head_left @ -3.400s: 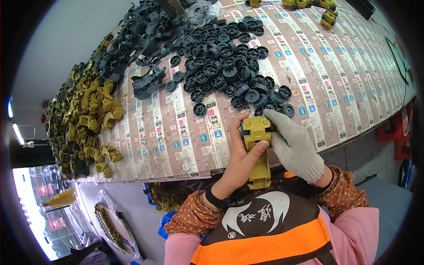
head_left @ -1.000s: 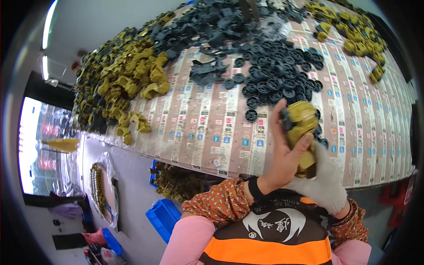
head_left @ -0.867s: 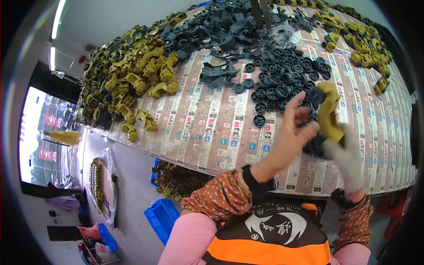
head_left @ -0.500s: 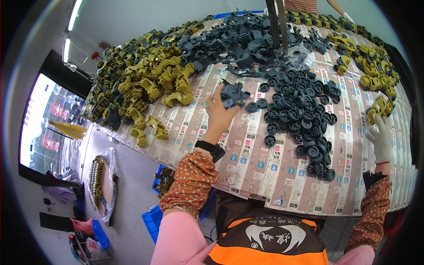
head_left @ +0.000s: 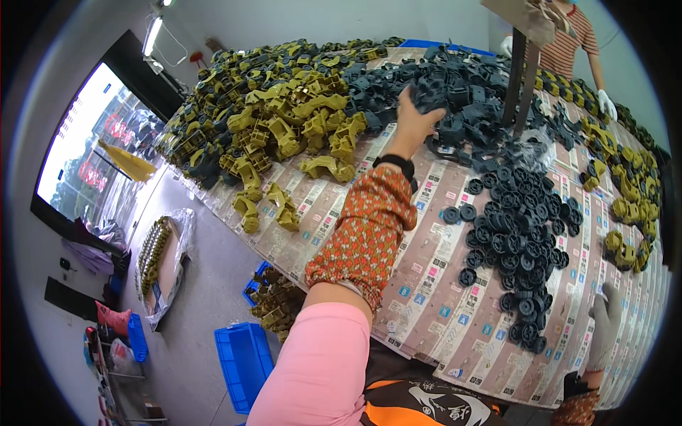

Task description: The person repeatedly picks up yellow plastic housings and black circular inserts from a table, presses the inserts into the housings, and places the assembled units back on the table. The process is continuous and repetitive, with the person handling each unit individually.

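My bare left hand (head_left: pixel 418 122) reaches far over the table into a heap of dark grey moulded toy-vehicle parts (head_left: pixel 472 92). Its thumb and fingers close round a dark grey plastic chassis part (head_left: pixel 428 98), which overlaps others in the heap. In a pale glove, my right hand (head_left: pixel 604 323) is low over the table at the right, fingers stretched out and nothing seen in them. Just beyond it lie yellow-green toy vehicle bodies (head_left: pixel 621 252). Between my hands spreads a pile of black toy wheels (head_left: pixel 515 234), with two wheels apart on its left.
Yellow-green body shells (head_left: pixel 288 135) are heaped at the left of the paper-covered table (head_left: pixel 419 284). A dark upright post (head_left: pixel 515 85) rises at the back. Beyond it stands another person in a striped shirt (head_left: pixel 568 50). A blue crate (head_left: pixel 243 362) is on the floor.
My left hand has moved away from me, from beside the wheels into the dark heap. My right hand has left the yellow-green body and come nearer. The view has swung left.
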`<action>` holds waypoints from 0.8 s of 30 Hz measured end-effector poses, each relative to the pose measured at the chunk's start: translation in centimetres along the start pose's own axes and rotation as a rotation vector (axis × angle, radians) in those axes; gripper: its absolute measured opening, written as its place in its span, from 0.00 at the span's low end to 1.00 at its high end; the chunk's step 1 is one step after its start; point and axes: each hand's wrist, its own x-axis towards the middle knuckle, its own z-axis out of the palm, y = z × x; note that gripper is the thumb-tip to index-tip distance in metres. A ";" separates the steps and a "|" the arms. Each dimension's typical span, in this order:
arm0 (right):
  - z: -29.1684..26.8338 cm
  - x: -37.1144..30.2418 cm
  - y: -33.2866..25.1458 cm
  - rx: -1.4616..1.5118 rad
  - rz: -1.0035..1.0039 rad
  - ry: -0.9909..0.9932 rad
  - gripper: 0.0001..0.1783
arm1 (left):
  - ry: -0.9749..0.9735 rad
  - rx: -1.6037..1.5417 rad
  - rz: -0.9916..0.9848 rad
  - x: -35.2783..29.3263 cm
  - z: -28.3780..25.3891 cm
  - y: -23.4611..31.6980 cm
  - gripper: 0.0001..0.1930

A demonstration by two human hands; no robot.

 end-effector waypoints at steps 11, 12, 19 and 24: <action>-2.1 -2.4 3.9 -0.230 -0.058 0.001 0.28 | -0.018 1.365 -0.345 1.7 -15.1 -3.8 0.31; -2.3 -2.4 4.3 -0.277 -0.057 -0.033 0.28 | -0.091 1.400 -0.371 1.2 -16.7 -4.9 0.31; -2.0 -3.2 7.8 -0.191 -0.069 -0.026 0.27 | -0.208 0.056 -0.337 -7.5 -18.3 -1.8 0.28; 1.4 -6.0 -1.1 -0.314 -0.169 -0.004 0.18 | -0.272 -0.606 -0.463 -15.4 -16.0 3.9 0.20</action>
